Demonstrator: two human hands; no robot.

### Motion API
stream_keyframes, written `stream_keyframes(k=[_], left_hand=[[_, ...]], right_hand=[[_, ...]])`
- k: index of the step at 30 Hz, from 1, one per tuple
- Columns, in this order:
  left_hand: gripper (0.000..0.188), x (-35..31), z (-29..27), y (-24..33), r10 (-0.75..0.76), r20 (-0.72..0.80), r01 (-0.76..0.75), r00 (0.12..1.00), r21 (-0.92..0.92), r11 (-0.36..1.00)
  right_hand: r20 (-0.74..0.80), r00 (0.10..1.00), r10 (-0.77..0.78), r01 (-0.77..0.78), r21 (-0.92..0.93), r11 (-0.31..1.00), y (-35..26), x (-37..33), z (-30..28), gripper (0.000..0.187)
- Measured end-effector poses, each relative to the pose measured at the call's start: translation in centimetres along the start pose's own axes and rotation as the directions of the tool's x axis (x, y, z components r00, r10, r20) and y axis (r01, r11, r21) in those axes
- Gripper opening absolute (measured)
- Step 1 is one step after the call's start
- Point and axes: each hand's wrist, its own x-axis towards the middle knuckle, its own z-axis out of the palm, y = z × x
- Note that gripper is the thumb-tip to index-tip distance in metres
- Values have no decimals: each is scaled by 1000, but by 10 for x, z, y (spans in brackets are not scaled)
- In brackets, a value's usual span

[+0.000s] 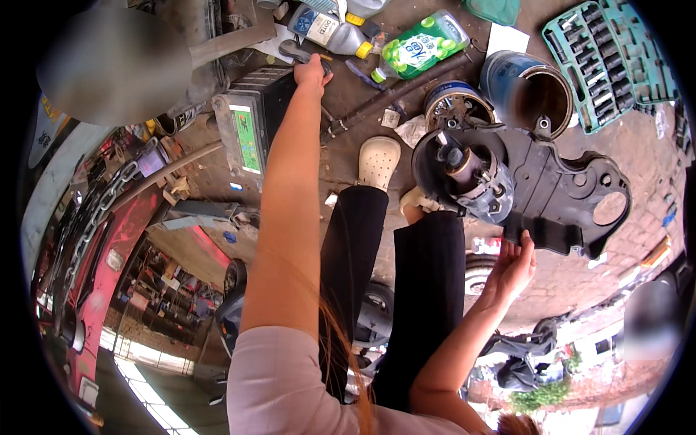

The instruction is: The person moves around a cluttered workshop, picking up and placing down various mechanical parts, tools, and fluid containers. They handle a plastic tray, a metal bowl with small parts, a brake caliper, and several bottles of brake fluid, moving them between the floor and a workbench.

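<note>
My left arm reaches far forward. The fingers of my left hand (312, 72) are curled at a grey metal tool that looks like a wrench (291, 51), beside a black battery (250, 138) with a green label. On the right, my right hand (512, 270) pinches the lower edge of a large black plastic cover (536, 174), thumb and fingers closed on it. One end of this cover is a round housing around a metal cylinder (467, 170); the other end has a large round hole. What lies under the cover is hidden.
A green bottle (424, 45) and a grey bottle (330, 30) lie at the far side. Near the cover stand an open blue tin of small metal parts (453, 90) and a larger blue can (518, 76). A green socket set case (602, 58) lies open; a rusty chain (90, 225) hangs left.
</note>
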Motion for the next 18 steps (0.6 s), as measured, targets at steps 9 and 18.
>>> stream_keyframes(k=[9, 18], left_hand=[[21, -274, -73, -15, 543, 336, -598, 770, 84, 797], [39, -403, -21, -23, 662, 701, -958, 265, 115, 263]], right_hand=[[-17, 1000, -1, 1, -20, 1000, 18, 13, -12, 21], [98, 993, 62, -49, -129, 990, 23, 7, -10, 17]])
